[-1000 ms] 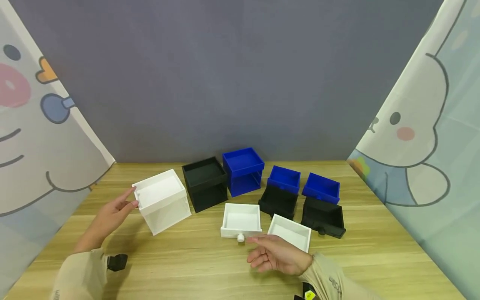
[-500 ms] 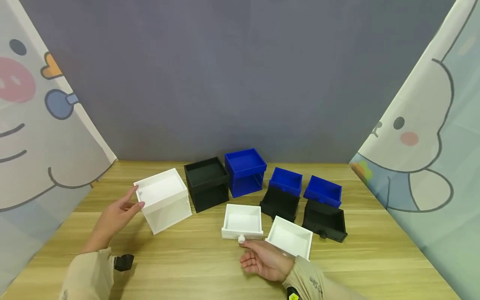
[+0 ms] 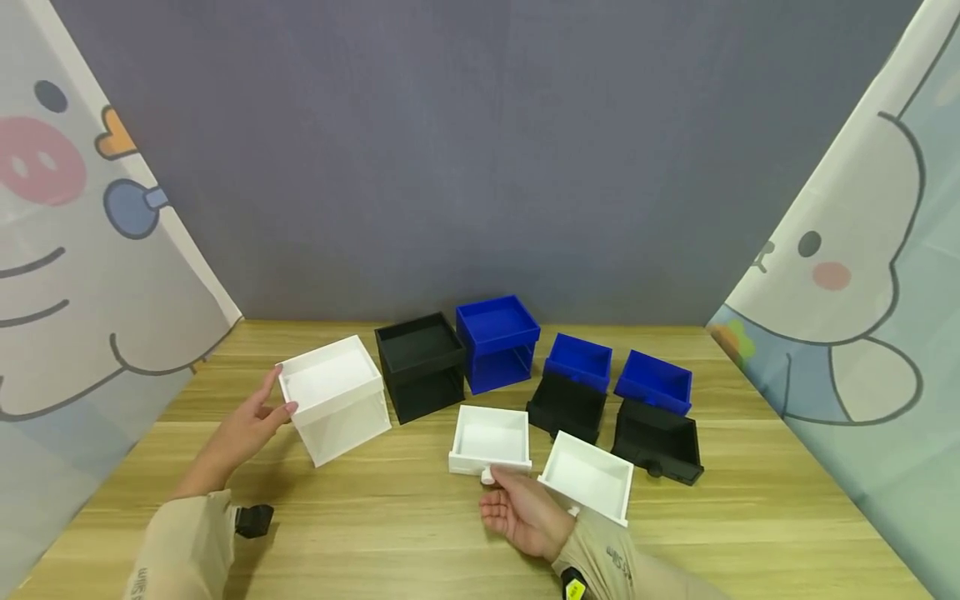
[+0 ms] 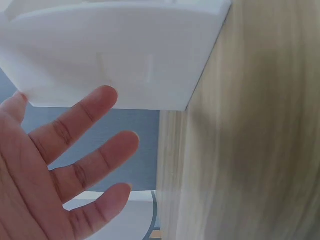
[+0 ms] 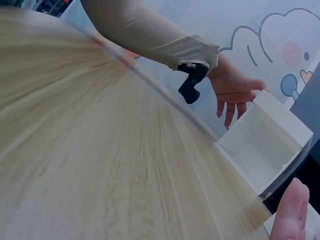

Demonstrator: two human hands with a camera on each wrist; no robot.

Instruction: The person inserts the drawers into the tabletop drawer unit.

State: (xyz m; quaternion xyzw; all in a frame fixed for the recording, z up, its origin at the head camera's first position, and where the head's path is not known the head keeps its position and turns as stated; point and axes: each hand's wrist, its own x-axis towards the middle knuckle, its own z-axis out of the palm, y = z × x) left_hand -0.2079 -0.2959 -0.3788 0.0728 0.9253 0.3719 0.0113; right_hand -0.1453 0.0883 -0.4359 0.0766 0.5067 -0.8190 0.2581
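A small white cabinet (image 3: 341, 425) with an open front stands at the left of the wooden table. My left hand (image 3: 243, 437) rests its thumb and a fingertip on the cabinet's left top edge; in the left wrist view the fingers (image 4: 102, 102) are spread beside its wall. Right of centre lies a white drawer (image 3: 491, 437), knob toward me. My right hand (image 3: 521, 512) pinches this knob (image 3: 487, 476) with thumb and index finger, the other fingers curled; the contact is partly hidden. A second white drawer (image 3: 588, 475) lies just right of that hand, partly behind the wrist.
A black cabinet (image 3: 423, 375) and a blue cabinet (image 3: 498, 342) stand behind. To the right lie two blue drawers (image 3: 652, 379) and two black drawers (image 3: 658, 437), close together. A grey backdrop (image 3: 480, 167) rises at the table's rear, with printed cloths on both sides.
My right hand has moved left and slightly forward from beside the white drawer to its knob. The left hand stays at the white cabinet's edge. The whole view has shifted slightly.
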